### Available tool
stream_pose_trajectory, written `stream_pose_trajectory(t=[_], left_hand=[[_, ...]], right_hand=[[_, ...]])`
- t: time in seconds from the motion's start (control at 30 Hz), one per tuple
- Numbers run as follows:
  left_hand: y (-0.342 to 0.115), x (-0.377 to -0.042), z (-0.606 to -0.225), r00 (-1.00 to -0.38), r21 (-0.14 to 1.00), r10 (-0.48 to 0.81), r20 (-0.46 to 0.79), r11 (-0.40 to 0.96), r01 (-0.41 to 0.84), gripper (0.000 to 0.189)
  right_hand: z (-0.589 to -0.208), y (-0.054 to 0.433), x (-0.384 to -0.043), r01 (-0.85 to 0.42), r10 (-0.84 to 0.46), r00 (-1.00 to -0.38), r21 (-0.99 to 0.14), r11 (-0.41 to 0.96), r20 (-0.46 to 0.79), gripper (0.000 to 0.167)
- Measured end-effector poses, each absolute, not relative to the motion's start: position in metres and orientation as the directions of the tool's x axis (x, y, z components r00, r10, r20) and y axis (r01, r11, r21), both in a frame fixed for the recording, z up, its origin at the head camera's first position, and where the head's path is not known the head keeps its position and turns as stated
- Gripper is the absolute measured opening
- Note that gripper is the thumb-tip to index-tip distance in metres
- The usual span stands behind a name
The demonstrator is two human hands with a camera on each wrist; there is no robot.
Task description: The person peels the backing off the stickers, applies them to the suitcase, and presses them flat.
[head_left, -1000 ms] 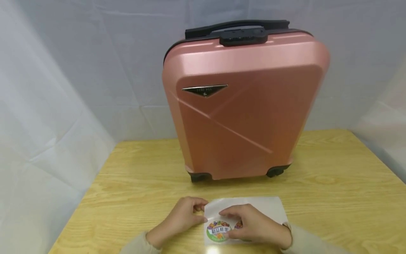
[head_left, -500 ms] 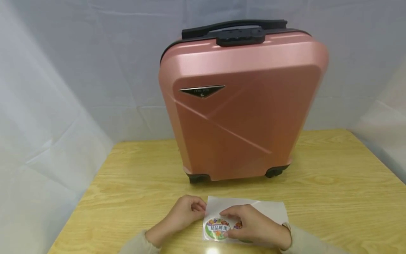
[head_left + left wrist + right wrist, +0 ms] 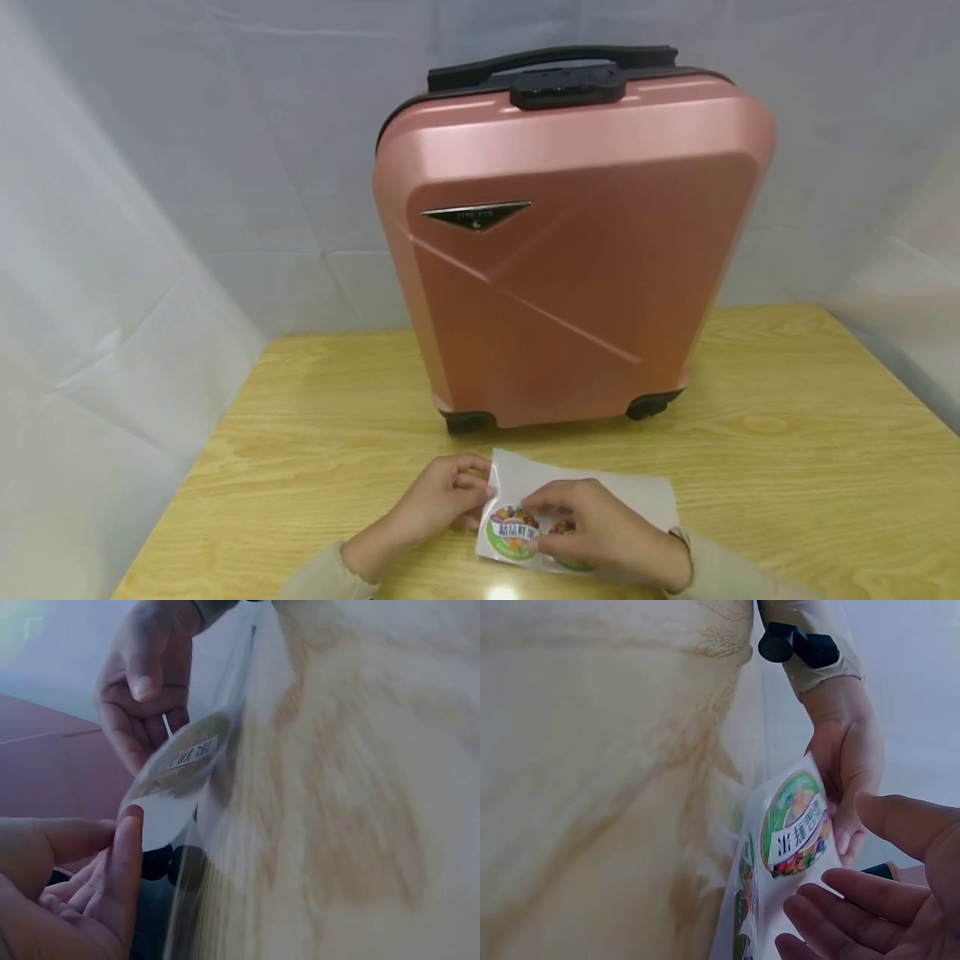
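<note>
A white sheet [image 3: 637, 493] bearing round fruit-patterned stickers lies on the table in front of the suitcase. My left hand [image 3: 444, 493] pinches its left edge between thumb and finger; the left wrist view shows this edge bent up off the wood. One green-rimmed sticker [image 3: 513, 533] with a white lettered band shows in full, and a second sticker [image 3: 562, 528] is partly hidden under my right hand [image 3: 603, 533]. The right thumb tip reaches the first sticker's right side. In the right wrist view the fingers [image 3: 855, 919] are loosely bent, apart from the thumb, with nothing between them.
A pink hard-shell suitcase [image 3: 577, 283] with a black top handle [image 3: 555, 58] stands upright behind the sheet, on small black wheels [image 3: 469, 422]. Under it is a wood-grain table [image 3: 315, 417]. White cloth [image 3: 150, 250] hangs at the back and sides.
The left hand has shifted its hold along the sheet's left edge, and that end is now lifted and tilted, with the sticker raised. The right hand has stayed nearly in place.
</note>
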State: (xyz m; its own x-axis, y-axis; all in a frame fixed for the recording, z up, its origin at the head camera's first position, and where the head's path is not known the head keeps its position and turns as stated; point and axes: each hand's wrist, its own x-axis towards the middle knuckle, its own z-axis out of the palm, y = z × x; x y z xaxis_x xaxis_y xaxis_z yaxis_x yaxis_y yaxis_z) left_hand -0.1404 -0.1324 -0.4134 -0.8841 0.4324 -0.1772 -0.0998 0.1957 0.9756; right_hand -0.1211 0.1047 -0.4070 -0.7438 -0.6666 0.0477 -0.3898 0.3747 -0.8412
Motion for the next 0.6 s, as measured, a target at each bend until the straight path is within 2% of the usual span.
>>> stream_pose_trajectory(t=[0.2, 0.37, 0.6], left_hand=[[-0.129, -0.142, -0.413, -0.871, 0.975, 0.44, -0.22, 0.113, -0.19, 0.028], [-0.124, -0.141, -0.412, -0.858, 0.972, 0.458, -0.233, 0.102, -0.21, 0.022], [-0.116, -0.14, -0.407, -0.862, 0.973, 0.45, -0.232, 0.085, -0.217, 0.024]], right_hand=[[-0.407, 0.107, -0.122, -0.411, -0.678, -0.732, -0.839, 0.356, 0.071, 0.04], [-0.406, 0.107, -0.12, -0.434, -0.67, -0.734, -0.836, 0.337, 0.111, 0.032], [-0.406, 0.106, -0.118, -0.456, -0.614, -0.765, -0.837, 0.302, 0.195, 0.024]])
